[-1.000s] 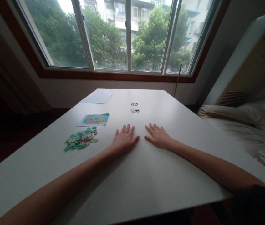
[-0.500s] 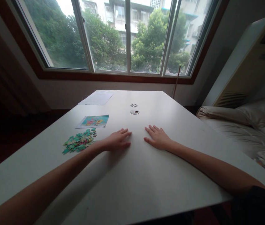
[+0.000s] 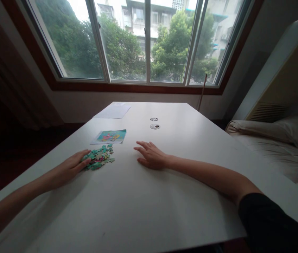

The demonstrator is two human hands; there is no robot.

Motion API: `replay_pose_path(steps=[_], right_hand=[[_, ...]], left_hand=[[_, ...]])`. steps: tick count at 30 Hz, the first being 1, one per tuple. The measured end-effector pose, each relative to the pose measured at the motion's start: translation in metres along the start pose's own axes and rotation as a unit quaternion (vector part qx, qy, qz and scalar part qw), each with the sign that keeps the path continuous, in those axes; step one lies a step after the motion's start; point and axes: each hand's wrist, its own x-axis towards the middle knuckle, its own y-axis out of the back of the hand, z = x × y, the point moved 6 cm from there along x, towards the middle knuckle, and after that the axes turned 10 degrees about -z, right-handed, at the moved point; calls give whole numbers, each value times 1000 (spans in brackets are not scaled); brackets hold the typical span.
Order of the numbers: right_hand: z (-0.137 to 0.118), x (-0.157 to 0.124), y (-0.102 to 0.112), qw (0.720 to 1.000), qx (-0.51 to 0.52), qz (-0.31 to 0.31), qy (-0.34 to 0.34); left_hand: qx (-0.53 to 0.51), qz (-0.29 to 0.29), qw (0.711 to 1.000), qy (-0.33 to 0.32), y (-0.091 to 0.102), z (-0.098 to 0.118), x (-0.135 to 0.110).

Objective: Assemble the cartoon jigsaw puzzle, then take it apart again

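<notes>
A loose pile of small jigsaw puzzle pieces, mostly green, lies on the white table. My left hand rests against the pile's left side, its fingers stretched and thumb apart, with some pieces partly hidden beside them. Right of the pile, my right hand hovers over or touches the tabletop, fingers spread and nothing in them. Just behind the pieces is a colourful picture sheet with a teal ground and pink and yellow figures.
White paper lies at the table's far left. Two round grommets are set into the tabletop near the far end. A pale sofa stands to the right, and a window spans the wall ahead.
My left hand has moved left to the side of the puzzle pile, whose left edge is now pushed inward. My right hand has moved left across the table.
</notes>
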Motion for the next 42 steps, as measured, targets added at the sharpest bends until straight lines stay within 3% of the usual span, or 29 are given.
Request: replay_pose_path(steps=[3,8,12,17,27,42], right_hand=[[-28,36,1,999,3,8,50],[-60,89,-9,994,13,-3,113],[-63,116,-20,995,47,-37,82],[-59,126,-23,994,43,-65,73],[-57,104,-14,995,2,-1,103],[-30,8,6,998,54,23,8]], left_hand=[[11,-42,999,-13,-12,-6,1],[31,-50,998,5,-21,-11,5],[34,-56,998,-8,-24,-1,5],[33,-55,997,-39,-25,12,9],[38,-37,995,-86,-30,39,10],[30,-54,986,-152,-39,143,-3]])
